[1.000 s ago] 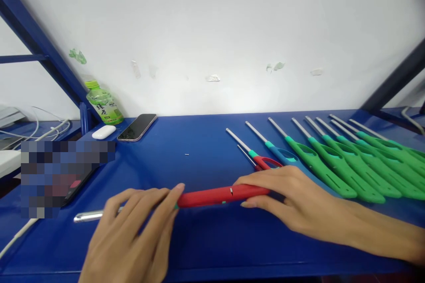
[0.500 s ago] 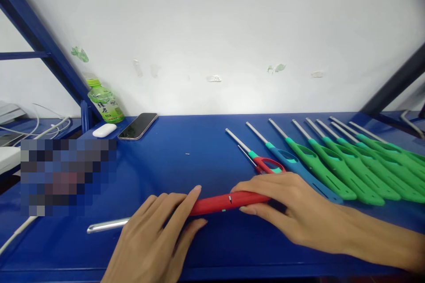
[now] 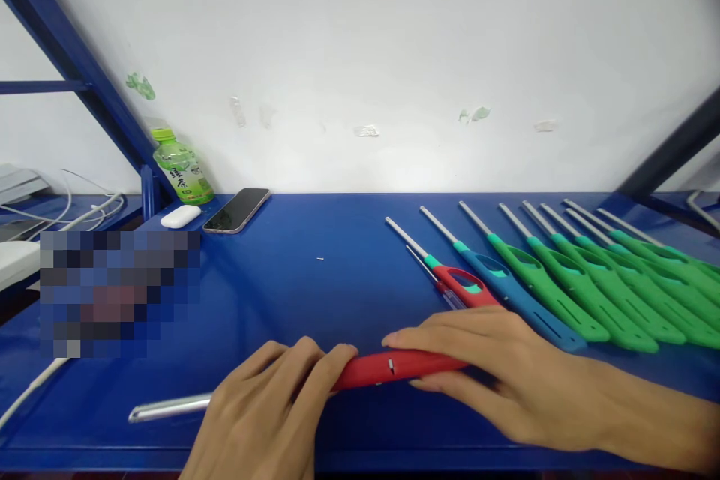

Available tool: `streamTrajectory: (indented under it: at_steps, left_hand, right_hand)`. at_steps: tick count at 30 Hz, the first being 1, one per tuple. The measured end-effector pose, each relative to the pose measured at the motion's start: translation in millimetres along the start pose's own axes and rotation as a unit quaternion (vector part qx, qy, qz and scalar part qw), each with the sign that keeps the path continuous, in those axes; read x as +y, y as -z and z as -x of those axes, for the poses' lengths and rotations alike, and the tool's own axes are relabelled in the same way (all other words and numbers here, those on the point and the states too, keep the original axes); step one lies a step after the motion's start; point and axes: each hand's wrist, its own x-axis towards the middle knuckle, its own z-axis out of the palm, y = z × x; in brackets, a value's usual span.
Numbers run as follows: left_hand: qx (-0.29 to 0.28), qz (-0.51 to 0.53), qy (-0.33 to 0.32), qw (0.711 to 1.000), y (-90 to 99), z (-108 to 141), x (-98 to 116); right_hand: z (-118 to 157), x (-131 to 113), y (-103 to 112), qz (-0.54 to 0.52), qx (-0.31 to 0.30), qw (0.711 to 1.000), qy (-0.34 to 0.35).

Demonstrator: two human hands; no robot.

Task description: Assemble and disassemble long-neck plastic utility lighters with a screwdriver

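Note:
A red long-necked lighter [image 3: 402,366] lies crosswise in front of me, its silver tube pointing left. My left hand [image 3: 270,405] is closed around it near where the tube meets the handle, hiding that part. With fingers and thumb, my right hand [image 3: 484,364] grips the handle's right end. Just beyond my right hand rests another red lighter [image 3: 461,281], its lower handle covered by the hand. Beside that one lies a thin screwdriver [image 3: 433,274] with a dark red grip, and a blue lighter [image 3: 506,289] is to the right.
Several green lighters [image 3: 585,277] lie in a slanted row on the right of the blue table [image 3: 292,300]. A tiny metal piece [image 3: 320,259] sits mid-table. Back left are a phone [image 3: 239,210], a white case [image 3: 181,216] and a green tea bottle [image 3: 183,172]. A blurred patch covers the left.
Both hands and the held red lighter have come slightly nearer the table's front edge. More of the second red lighter's handle and the screwdriver grip now shows.

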Motion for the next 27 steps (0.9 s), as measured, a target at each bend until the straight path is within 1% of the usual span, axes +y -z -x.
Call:
streamTrajectory:
  at_steps: [3,6,8,10,11,12,13,16,19,22,27]
  left_hand:
    - [-0.031,0.026,0.011,0.999,-1.9,2,-1]
    - [-0.026,0.023,0.002,0.999,-3.6,2,-3]
    - [-0.019,-0.007,-0.03,0.999,-3.0,2,-4]
    - [-0.017,-0.037,-0.05,0.998,-1.2,3,-3]
    - [-0.014,-0.045,-0.053,0.997,-0.2,4,-2]
    - [-0.011,-0.049,-0.051,0.997,0.7,4,-1]
    - [-0.007,-0.049,-0.047,0.998,1.5,5,-1]
    - [0.002,-0.028,-0.039,0.999,2.7,4,-1]
    - [0.027,-0.008,-0.022,0.999,3.1,-2,-3]
    - [0.043,0.012,-0.011,0.999,3.8,-10,-5]
    - [0.03,0.031,-0.02,0.999,3.9,-18,-6]
  right_hand:
    - [-4,-2,6,-0.051,-0.007,0.995,-0.085]
    - [-7,-2,12,-0.142,-0.014,0.977,-0.156]
    - [-9,-1,15,-0.233,-0.031,0.949,-0.209]
    - [-10,0,16,-0.314,-0.056,0.914,-0.252]
    - [-11,-1,16,-0.336,-0.065,0.901,-0.266]
    - [-11,-1,16,-0.341,-0.069,0.897,-0.273]
    - [-11,-2,16,-0.326,-0.067,0.902,-0.274]
    - [-11,-4,15,-0.213,-0.04,0.944,-0.25]
    - [-10,-5,11,-0.124,-0.02,0.975,-0.183]
    - [-9,-3,7,-0.074,-0.018,0.989,-0.127]
    - [-7,4,2,-0.01,-0.017,0.994,-0.107]
